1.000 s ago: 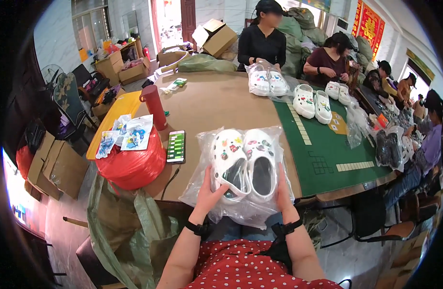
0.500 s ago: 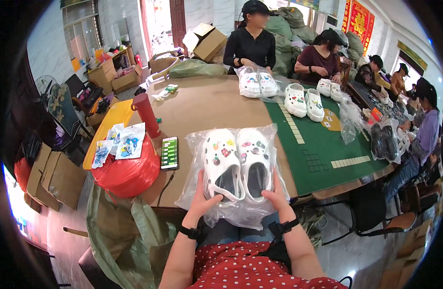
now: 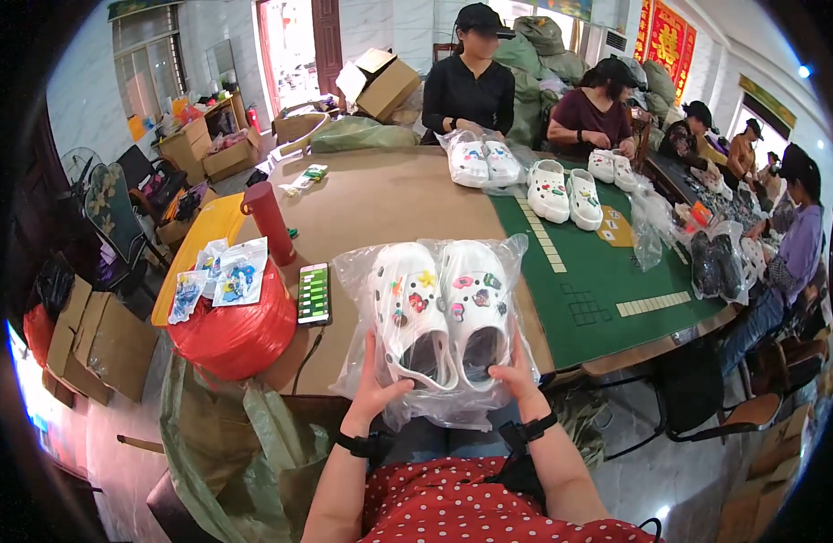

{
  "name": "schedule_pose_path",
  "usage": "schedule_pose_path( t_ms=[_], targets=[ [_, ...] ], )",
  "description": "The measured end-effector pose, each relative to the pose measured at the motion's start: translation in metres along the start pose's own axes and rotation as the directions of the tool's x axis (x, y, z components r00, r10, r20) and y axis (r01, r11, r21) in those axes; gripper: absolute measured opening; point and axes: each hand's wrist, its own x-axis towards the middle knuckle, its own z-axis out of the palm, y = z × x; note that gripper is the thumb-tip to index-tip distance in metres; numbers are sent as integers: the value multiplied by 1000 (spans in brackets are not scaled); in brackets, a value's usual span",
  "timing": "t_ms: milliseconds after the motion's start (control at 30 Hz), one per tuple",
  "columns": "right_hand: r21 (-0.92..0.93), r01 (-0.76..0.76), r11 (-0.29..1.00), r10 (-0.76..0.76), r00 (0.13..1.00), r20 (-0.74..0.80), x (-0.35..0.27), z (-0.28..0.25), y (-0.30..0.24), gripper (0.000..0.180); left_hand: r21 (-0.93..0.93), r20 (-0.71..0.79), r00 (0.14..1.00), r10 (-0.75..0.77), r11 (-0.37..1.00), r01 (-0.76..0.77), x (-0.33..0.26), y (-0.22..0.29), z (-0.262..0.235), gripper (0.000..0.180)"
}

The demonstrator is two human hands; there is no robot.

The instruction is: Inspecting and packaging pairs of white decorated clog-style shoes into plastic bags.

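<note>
A pair of white clogs (image 3: 409, 299) decorated with small colourful charms lies side by side at the table's near edge, toes pointing away from me. Beneath and around them spreads a clear plastic bag (image 3: 351, 348). My left hand (image 3: 377, 380) grips the left clog's heel end, thumb over the heel strap. On the other side my right hand (image 3: 518, 369) holds the right clog the same way, its thumb at the heel. The fingers of both hands are partly hidden beneath the shoes and plastic.
Left of the clogs lie a phone (image 3: 314, 294) on a cable, a red roll of plastic twine (image 3: 235, 326) topped with small packets (image 3: 240, 273), and a red tumbler (image 3: 270, 224). More white clogs (image 3: 549, 192) stand on the green mat (image 3: 570, 262). Several people work beyond.
The clogs have tipped slightly, showing their tops more fully, with both hands still on them. The view has shifted a little. A person across the table has turned their head.
</note>
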Motion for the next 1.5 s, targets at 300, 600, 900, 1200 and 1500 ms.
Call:
schedule_pose_path(
  t_ms=[300,600,900,1200,1500],
  targets=[
    [-97,-150,984,142,986,-90,8,3,3,96,60,-154,981,-117,990,127,3,-10,-8,101],
    [298,-65,952,46,996,72,6,-11,9,74,-31,-83,996,-41,999,39,-4,4,-5,107],
    [219,-54,974,54,999,7,7,-5,-1,62,55,-177,978,-111,991,122,1,-19,-19,94],
    [244,-158,957,176,983,-55,7,-3,-1,63,8,-172,980,-99,995,102,2,3,-1,79],
    [287,-190,939,208,978,-32,11,-20,15,61,36,-162,984,-77,996,84,-2,-5,-1,74]
  ],
)
